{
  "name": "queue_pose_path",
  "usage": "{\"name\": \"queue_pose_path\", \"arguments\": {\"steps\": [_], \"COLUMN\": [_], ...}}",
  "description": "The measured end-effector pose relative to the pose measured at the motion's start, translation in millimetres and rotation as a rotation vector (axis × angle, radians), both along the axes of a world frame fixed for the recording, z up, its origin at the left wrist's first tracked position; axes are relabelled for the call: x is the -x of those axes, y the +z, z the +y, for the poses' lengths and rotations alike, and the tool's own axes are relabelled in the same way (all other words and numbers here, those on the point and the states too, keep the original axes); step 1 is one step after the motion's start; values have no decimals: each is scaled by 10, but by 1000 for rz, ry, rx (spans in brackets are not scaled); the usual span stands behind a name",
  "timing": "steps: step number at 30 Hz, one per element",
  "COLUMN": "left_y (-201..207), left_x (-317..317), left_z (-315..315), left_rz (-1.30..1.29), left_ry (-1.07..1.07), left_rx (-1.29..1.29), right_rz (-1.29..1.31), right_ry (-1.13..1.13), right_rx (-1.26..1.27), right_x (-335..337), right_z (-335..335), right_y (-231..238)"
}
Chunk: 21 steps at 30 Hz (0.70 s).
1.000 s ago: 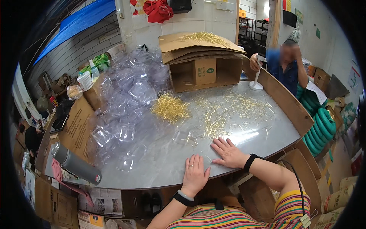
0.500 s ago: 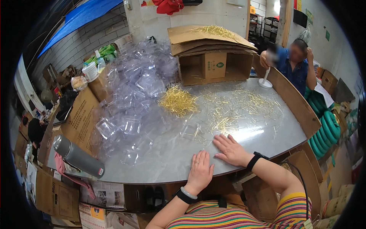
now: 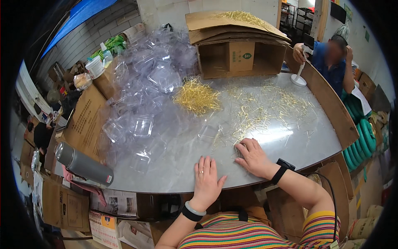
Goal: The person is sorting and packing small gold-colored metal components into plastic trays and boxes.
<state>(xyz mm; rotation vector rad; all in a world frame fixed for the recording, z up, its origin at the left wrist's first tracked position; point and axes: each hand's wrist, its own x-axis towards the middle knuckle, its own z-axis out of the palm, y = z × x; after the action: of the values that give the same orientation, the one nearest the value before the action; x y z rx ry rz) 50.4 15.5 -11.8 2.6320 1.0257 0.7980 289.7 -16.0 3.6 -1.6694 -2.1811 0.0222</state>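
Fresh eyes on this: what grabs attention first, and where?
Probably the big heap of clear plastic containers on the left of the glossy grey tabletop. To its right sits a tangled mound of thin gold-coloured pieces, with loose gold-coloured pieces scattered further right. At the near side are two bare hands: the left hand palm down, the right hand with fingers curled near the loose pieces.

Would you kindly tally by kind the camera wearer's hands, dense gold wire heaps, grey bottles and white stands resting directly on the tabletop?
Left hand and right hand: 2
Dense gold wire heap: 1
Grey bottle: 1
White stand: 1
Total: 5
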Motion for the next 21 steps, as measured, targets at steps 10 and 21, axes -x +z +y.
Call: {"name": "queue_pose_path", "arguments": {"steps": [10, 21], "left_y": [78, 42], "left_x": [53, -113], "left_z": [46, 48], "left_rz": [100, 126], "left_ry": [-114, -93], "left_rx": [81, 71], "right_rz": [32, 99], "right_ry": [-202, 68], "right_rx": [148, 140], "right_x": [-326, -24], "right_z": [-64, -218], "right_y": [279, 463]}}
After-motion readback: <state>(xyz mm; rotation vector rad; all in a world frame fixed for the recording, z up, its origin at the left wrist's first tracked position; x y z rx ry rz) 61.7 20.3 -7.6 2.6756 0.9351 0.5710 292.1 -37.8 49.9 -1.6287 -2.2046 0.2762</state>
